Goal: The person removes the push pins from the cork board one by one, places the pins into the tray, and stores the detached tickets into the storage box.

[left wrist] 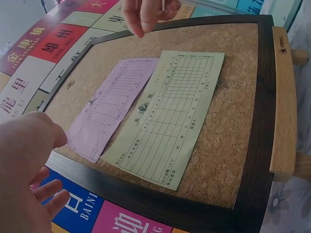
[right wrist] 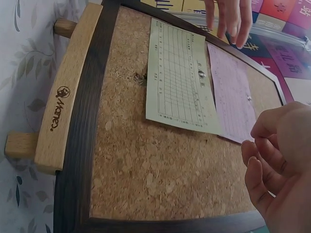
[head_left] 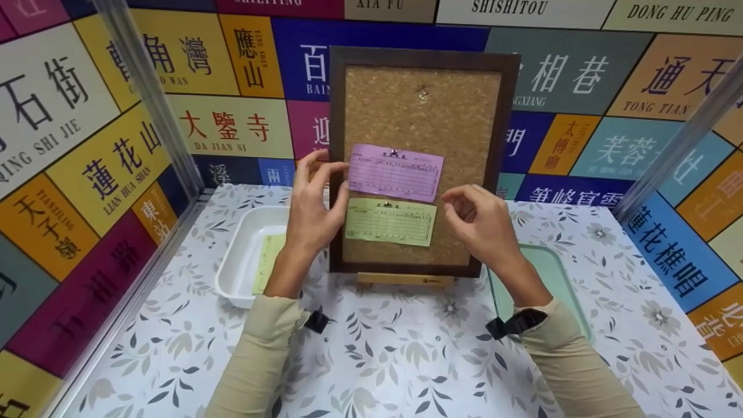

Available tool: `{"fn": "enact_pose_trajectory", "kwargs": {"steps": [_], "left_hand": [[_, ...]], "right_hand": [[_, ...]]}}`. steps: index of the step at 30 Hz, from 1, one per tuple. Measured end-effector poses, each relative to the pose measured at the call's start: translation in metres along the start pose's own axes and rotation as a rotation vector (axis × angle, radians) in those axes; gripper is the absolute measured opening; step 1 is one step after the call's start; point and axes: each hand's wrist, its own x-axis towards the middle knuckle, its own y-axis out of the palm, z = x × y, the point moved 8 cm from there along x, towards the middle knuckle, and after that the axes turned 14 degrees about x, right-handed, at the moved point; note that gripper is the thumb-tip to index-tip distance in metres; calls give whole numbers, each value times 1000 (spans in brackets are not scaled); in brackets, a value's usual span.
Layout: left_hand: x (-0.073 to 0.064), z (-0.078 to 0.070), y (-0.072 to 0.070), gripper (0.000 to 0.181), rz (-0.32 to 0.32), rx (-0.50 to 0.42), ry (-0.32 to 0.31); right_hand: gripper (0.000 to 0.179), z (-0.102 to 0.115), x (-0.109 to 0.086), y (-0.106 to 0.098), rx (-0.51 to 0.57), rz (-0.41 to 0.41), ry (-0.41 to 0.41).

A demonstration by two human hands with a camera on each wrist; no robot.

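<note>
A pink form slip (head_left: pixel 396 173) is pinned near its top edge to a framed cork board (head_left: pixel 422 110). Just below it, a green form slip (head_left: pixel 391 223) is pinned the same way. My left hand (head_left: pixel 316 200) is at the board's left frame, fingers apart and bent, its fingertips close to the pink slip's left edge. Off the lower right corner of the pink slip, my right hand (head_left: pixel 482 223) hovers before the cork with loosely curled fingers. Nothing shows in its grasp in the right wrist view, where the fingers (right wrist: pixel 265 167) overlap the pink slip's edge.
A wooden stand (head_left: pixel 406 280) props the board upright on the floral tablecloth (head_left: pixel 383 348). To the left, a white tray (head_left: pixel 229 273) contains a yellow-green paper slip (head_left: pixel 266 264). Partly behind the right forearm lies a pale green tray (head_left: pixel 560 273). Colourful sign-printed panels (head_left: pixel 232 128) surround the table.
</note>
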Motion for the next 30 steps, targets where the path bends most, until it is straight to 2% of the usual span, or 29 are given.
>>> {"fn": "enact_pose_trajectory", "kwargs": {"steps": [5, 9, 14, 22, 30], "left_hand": [[5, 1, 5, 32, 4, 46, -3], [9, -1, 10, 43, 10, 77, -1], [16, -3, 13, 52, -11, 89, -6], [23, 2, 19, 37, -26, 83, -50], [23, 7, 23, 22, -31, 41, -89]], "right_hand": [[10, 3, 9, 11, -10, 16, -7], [11, 4, 17, 18, -20, 17, -22], [13, 3, 29, 27, -54, 24, -25], [19, 2, 44, 44, -58, 44, -4], [23, 5, 53, 50, -63, 21, 10]]}}
